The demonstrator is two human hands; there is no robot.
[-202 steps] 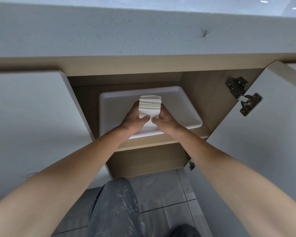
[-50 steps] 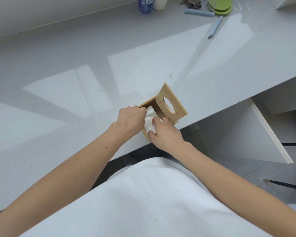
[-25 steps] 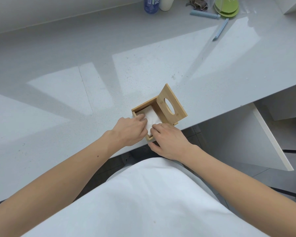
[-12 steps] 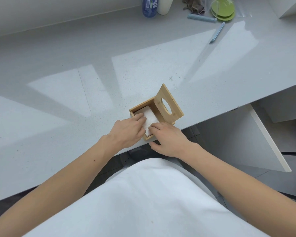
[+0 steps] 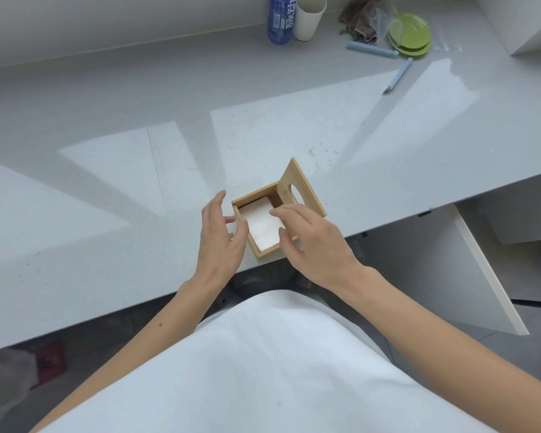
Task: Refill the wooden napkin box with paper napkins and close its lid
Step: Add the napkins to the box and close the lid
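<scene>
The left fingers [image 5: 218, 200] were straight and loosely spread, holding nothing; they stood just left of the box [image 5: 254, 195], with the thumb tip at its left wall. Whether the thumb touched the wood cannot be told. The right fingers [image 5: 289, 211] were extended and slightly bent, holding nothing, and reached over the right side of the box opening toward the base of the lid [image 5: 309, 199]. The right thumb lay at the near-right rim; contact there cannot be told. The left hand [image 5: 222, 239] was over the counter [image 5: 107, 182], and the right hand [image 5: 316, 245] was over the counter's near edge. The napkins [image 5: 261, 225] lay flat inside the box as a white stack, filling most of the opening. The lid was raised on the right side of the box and leaned away to the right, its oval slot visible. The box sat at the near edge of the counter, in front of the person's white garment [image 5: 263, 370]. At the far side of the counter were a blue bottle [image 5: 280, 20], a cup [image 5: 308, 18] just beside it, a grey cloth [image 5: 361, 21], green plates [image 5: 411, 34], a blue clip [image 5: 370, 49] and a blue stick [image 5: 398, 75]. A cabinet door [image 5: 444, 270] hung open below the counter at the right.
</scene>
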